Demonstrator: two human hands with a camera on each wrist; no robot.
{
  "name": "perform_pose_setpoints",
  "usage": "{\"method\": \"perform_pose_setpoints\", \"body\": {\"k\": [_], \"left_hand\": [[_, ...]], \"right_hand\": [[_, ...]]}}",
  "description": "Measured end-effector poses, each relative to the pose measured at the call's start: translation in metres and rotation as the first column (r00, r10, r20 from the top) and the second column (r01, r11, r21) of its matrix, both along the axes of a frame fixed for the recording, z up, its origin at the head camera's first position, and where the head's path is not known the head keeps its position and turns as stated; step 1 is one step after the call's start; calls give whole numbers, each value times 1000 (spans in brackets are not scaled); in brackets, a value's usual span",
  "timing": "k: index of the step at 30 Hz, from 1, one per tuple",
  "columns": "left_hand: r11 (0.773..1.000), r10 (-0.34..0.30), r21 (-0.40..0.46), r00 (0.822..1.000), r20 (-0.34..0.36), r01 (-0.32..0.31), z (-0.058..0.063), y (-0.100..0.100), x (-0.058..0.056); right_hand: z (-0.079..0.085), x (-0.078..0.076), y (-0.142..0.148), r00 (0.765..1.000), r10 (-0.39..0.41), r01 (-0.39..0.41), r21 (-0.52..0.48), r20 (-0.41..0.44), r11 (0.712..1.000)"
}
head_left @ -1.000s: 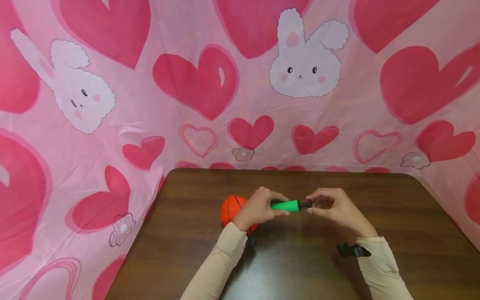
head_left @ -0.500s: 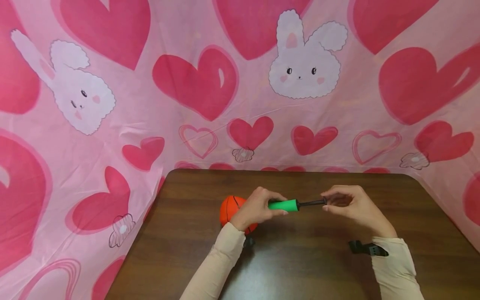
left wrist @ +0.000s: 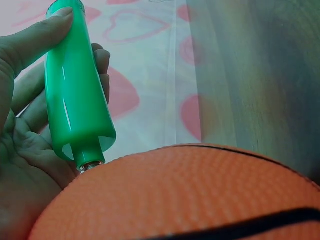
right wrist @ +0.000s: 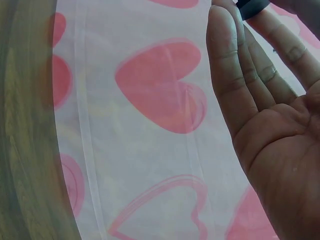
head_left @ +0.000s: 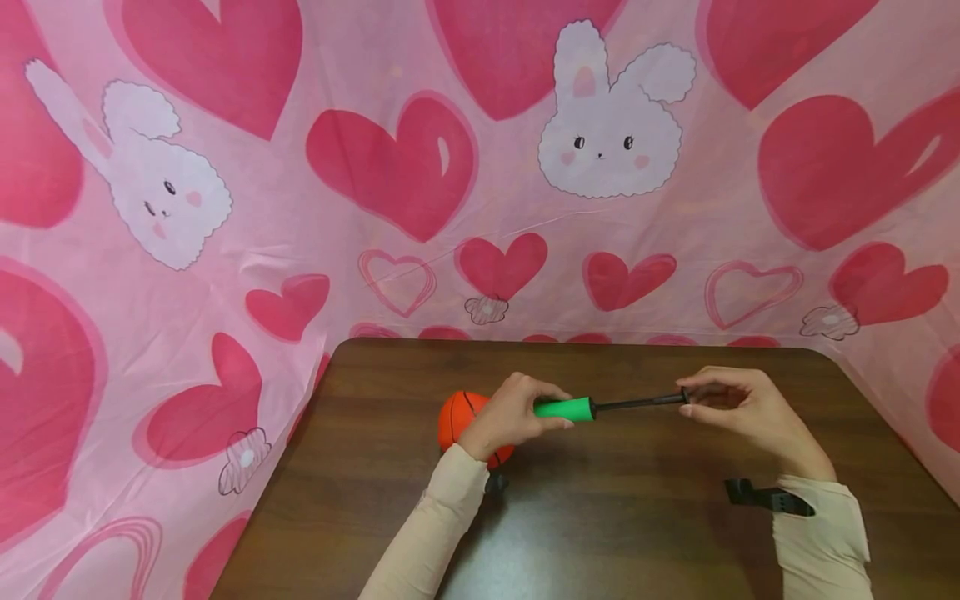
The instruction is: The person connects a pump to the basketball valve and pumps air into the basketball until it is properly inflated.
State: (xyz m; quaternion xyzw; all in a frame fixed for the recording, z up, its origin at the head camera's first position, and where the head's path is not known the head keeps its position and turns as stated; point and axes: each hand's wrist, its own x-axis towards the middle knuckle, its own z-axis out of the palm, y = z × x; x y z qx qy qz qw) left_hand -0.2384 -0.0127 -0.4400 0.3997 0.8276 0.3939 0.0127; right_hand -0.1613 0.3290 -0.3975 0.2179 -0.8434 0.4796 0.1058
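Observation:
My left hand [head_left: 513, 417] grips the green barrel of a small hand pump [head_left: 564, 409], thumb on one side and fingers on the other. In the left wrist view the pump's metal tip meets the surface of an orange basketball [left wrist: 190, 195] with black lines. Partly behind my left hand, the ball [head_left: 459, 417] shows in the head view. My right hand [head_left: 750, 408] pinches the black end of the pump's rod [head_left: 637, 402], which is drawn far out of the barrel. In the right wrist view only the black handle [right wrist: 252, 7] shows at the fingertips.
Everything is over a brown wooden table [head_left: 600, 517]. Behind and to the sides hangs a pink cloth [head_left: 510, 200] with hearts and rabbits. Black straps [head_left: 768, 497] sit at the wrists, below the beige sleeves.
My right hand has moved to the right, drawing the black rod from nearly inside the barrel to far out. The left hand, barrel and ball have barely shifted.

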Motion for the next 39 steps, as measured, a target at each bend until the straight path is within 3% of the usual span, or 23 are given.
{"method": "perform_pose_setpoints", "body": {"k": [14, 22, 30, 39], "left_hand": [[1000, 10, -5, 1000, -13, -10, 1, 0, 0], [1000, 12, -5, 1000, -11, -12, 2, 2, 2], [1000, 21, -8, 999, -30, -22, 1, 4, 2], [999, 24, -23, 999, -33, -25, 0, 7, 2]], "right_hand": [[-3, -3, -1, 1000, 11, -11, -55, -10, 998], [-4, -3, -6, 1000, 17, -17, 12, 9, 1000], [-11, -12, -29, 999, 34, -35, -16, -29, 999], [-27, -22, -59, 998, 66, -65, 22, -22, 998]]}}
